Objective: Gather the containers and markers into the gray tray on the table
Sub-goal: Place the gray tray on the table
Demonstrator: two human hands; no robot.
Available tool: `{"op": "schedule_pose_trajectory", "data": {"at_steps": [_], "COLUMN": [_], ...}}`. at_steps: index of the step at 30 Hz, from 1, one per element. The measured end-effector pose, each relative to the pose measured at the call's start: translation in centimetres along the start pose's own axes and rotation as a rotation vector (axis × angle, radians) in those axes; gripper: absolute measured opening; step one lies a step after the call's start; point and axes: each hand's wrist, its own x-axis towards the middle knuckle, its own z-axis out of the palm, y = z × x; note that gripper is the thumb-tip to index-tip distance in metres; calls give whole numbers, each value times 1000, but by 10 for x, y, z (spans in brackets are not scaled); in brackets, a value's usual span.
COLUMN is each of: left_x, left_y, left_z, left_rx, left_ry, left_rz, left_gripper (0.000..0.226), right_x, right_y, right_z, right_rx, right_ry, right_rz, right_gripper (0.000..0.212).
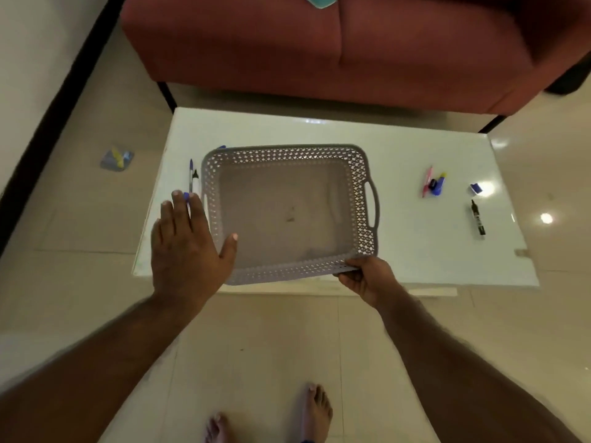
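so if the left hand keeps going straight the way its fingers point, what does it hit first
Most likely the pens lying left of the gray tray; the left hand, open and flat, already overlaps their near ends, though its height above them is unclear.

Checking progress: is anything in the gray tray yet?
No, the gray tray is empty; the markers lie on the table.

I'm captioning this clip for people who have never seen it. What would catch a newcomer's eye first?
The gray tray sits empty in the middle of the white table, with the right hand gripping its near corner and the left hand spread open over its left side. A few pens lie left of it, and a black marker lies far right.
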Motion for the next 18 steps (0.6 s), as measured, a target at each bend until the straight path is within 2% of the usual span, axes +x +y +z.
{"op": "schedule_pose_trajectory", "data": {"at_steps": [4, 9, 14, 18], "left_x": [10, 24, 33, 41], "left_y": [39, 82, 113, 122], "left_z": [22, 57, 84, 100], "left_rx": [-95, -258, -440, -525], "left_ry": [-200, -491, -567, -567], "left_rz": [-124, -175, -244, -336], "left_gripper": [91, 77, 51, 44], "right_x": [10, 22, 42, 61], "right_y": [-17, -36, -47, -54], "right_z": [-35, -68, -85, -88], "right_rx": [74, 118, 102, 66], "right_ry": [104, 181, 206, 209], "right_rz": [-13, -15, -8, 3], "right_gripper": [12, 11, 15, 16]}}
